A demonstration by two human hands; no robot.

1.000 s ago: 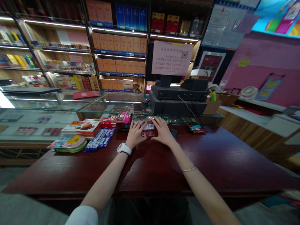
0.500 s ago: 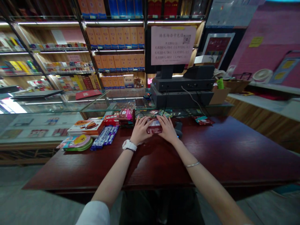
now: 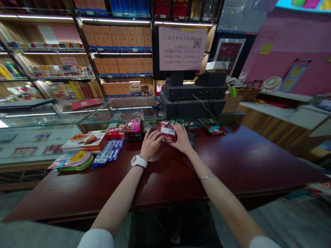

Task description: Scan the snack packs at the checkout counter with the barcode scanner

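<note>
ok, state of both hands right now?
Left hand: fingers against the red packet, grip can't be told.
Right hand: closed on the packet's right side.

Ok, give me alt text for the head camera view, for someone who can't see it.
A person's left hand and right hand hold a dark red packet between them at a glossy reddish-brown table. Blue packets lie to the left; behind stand a monitor bearing a pink sign and stocked shelves.

Surface (image 3: 207, 172): dark red-brown, glossy. Left side held round-ended packs (image 3: 74, 161), an orange-and-white box (image 3: 85, 142), blue wrapped bars (image 3: 108, 153), a stack of dark red packets (image 3: 133, 130). Far right edge: a red-and-teal packet (image 3: 216, 130).
</note>
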